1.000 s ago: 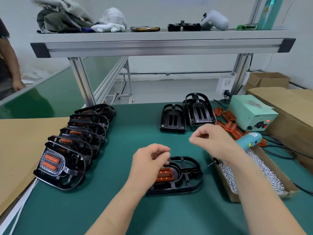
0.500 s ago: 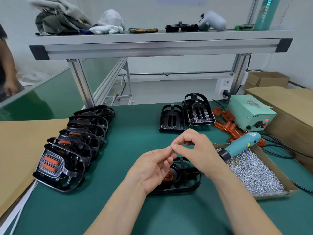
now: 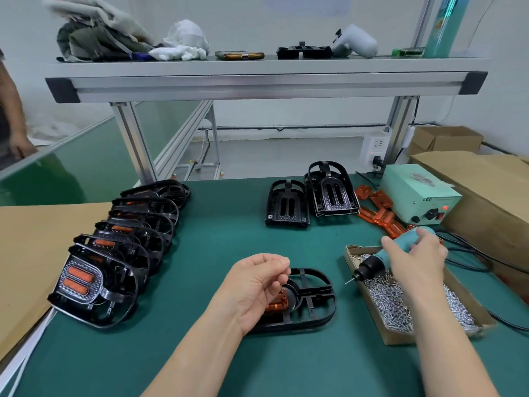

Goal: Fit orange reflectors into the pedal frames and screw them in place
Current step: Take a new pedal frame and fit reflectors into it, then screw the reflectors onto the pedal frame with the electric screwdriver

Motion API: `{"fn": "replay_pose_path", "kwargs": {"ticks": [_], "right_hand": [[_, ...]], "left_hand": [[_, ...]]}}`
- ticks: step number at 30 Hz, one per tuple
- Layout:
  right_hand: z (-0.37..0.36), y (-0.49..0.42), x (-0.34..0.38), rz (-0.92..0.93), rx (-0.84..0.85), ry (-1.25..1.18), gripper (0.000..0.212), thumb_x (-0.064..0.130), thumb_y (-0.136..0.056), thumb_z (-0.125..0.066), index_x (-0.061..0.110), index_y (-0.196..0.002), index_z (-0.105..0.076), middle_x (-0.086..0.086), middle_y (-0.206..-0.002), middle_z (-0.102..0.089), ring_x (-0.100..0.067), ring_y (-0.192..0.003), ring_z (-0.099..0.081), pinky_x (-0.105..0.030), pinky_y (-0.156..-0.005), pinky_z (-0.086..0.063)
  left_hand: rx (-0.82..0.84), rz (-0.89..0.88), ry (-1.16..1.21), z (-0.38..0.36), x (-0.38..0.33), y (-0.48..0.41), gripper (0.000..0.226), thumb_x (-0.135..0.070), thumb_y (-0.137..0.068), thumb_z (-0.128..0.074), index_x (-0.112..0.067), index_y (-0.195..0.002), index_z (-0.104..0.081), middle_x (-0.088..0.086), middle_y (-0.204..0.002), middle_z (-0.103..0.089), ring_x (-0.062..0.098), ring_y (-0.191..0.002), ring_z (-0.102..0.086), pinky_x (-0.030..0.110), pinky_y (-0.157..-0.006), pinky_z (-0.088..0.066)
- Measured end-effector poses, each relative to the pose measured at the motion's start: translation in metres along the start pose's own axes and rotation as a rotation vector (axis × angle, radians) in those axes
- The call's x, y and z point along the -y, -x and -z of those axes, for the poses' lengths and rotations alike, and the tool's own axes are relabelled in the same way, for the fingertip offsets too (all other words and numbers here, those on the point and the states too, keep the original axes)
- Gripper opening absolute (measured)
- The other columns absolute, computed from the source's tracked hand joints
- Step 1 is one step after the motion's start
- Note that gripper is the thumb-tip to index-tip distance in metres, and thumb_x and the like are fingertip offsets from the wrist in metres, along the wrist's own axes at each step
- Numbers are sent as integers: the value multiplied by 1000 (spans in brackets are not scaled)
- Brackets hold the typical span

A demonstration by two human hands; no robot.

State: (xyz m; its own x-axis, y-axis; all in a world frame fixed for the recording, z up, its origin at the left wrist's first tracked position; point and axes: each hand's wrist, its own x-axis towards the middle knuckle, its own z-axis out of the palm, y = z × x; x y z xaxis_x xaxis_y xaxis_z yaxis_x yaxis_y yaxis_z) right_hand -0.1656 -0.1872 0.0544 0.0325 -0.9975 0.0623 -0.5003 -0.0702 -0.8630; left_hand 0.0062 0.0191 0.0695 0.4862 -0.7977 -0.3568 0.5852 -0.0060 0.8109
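Observation:
A black pedal frame (image 3: 312,308) lies on the green mat in front of me with an orange reflector (image 3: 276,305) seated in its left end. My left hand (image 3: 254,285) hovers over that end, thumb and forefinger pinched together as on a small screw, which is too small to make out. My right hand (image 3: 415,259) has its fingers curled over the teal electric screwdriver (image 3: 372,265). The screwdriver lies across the cardboard box of screws (image 3: 380,336) with its bit pointing left.
A row of finished pedals (image 3: 114,253) leans along the left. Two empty frames (image 3: 287,204) stand at the back, beside loose orange reflectors (image 3: 375,210) and a green power unit (image 3: 415,193). Cables and cardboard boxes (image 3: 486,190) fill the right. A person (image 3: 11,124) stands far left.
My right hand met the left fingertip to fingertip over the pedal, then swung right onto the screwdriver. My left hand stayed pinched above the reflector.

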Motion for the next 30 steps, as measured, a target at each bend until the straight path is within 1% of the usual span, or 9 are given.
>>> {"fn": "replay_pose_path", "kwargs": {"ticks": [4,7,9,13,16,20,24,27,30], "right_hand": [[-3,-1,-5,-120,-33,-132,73,23,-87,-77,4,-145,-37,-25,-140,-38,-37,-104,-50,-40,-97,-43],[-10,5,-8,-304,39,-468,47,12,-92,-70,4,-129,-42,-23,-130,-53,-35,-107,-60,-48,-101,-50],[-15,8,-5,-349,46,-578,40,11,-93,-68,6,-122,-41,-20,-120,-57,-31,-102,-62,-46,-101,-50],[-22,12,4,-367,33,-678,44,15,-95,-67,-2,-130,-46,-17,-110,-60,-19,-80,-60,-35,-74,-49],[-25,18,7,-348,41,-812,33,16,-98,-62,1,-126,-53,-8,-86,-61,-13,-64,-53,-28,-58,-43],[-21,30,30,-386,177,-1090,19,21,-93,-68,16,-107,-56,1,-73,-55,-10,-59,-53,-22,-56,-47],[-18,43,54,-422,304,-1345,23,32,-88,-71,15,-97,-59,1,-73,-54,-11,-61,-50,-22,-59,-44],[-20,50,65,-364,453,-1406,20,35,-90,-66,15,-88,-61,3,-68,-51,-10,-57,-46,-20,-49,-39],[-25,57,76,-317,468,-1412,16,29,-84,-68,15,-87,-62,4,-66,-52,-9,-53,-46,-18,-46,-38]], "left_hand": [[16,-26,-22,-1,0,1,13,-2,-83,-73,-10,-72,-72,8,-72,-67,9,-55,-60,14,-47,-49],[18,-52,-46,0,-1,3,17,-3,-83,-73,-12,-69,-73,8,-72,-68,9,-57,-61,15,-48,-50],[19,-70,-69,1,-1,3,18,-3,-83,-73,-13,-68,-74,9,-73,-68,10,-58,-61,15,-49,-50],[32,-109,-132,2,-2,4,25,-2,-86,-71,-16,-65,-74,10,-73,-68,12,-58,-61,17,-50,-48],[39,-141,-204,2,-1,5,20,-2,-87,-69,-13,-71,-71,10,-74,-68,13,-57,-60,18,-50,-47],[93,-186,-307,-1,0,7,11,-10,-82,-70,-15,-73,-68,9,-77,-68,14,-60,-59,21,-53,-47],[157,-194,-399,-8,2,11,11,-21,-65,-76,-19,-66,-65,14,-79,-70,20,-62,-56,28,-59,-45],[156,-197,-363,-6,4,11,18,-20,-59,-81,-20,-64,-63,14,-79,-69,21,-64,-57,28,-59,-45],[170,-211,-296,-1,6,11,21,-17,-58,-82,-21,-65,-63,9,-79,-68,17,-64,-60,24,-58,-48]]}}
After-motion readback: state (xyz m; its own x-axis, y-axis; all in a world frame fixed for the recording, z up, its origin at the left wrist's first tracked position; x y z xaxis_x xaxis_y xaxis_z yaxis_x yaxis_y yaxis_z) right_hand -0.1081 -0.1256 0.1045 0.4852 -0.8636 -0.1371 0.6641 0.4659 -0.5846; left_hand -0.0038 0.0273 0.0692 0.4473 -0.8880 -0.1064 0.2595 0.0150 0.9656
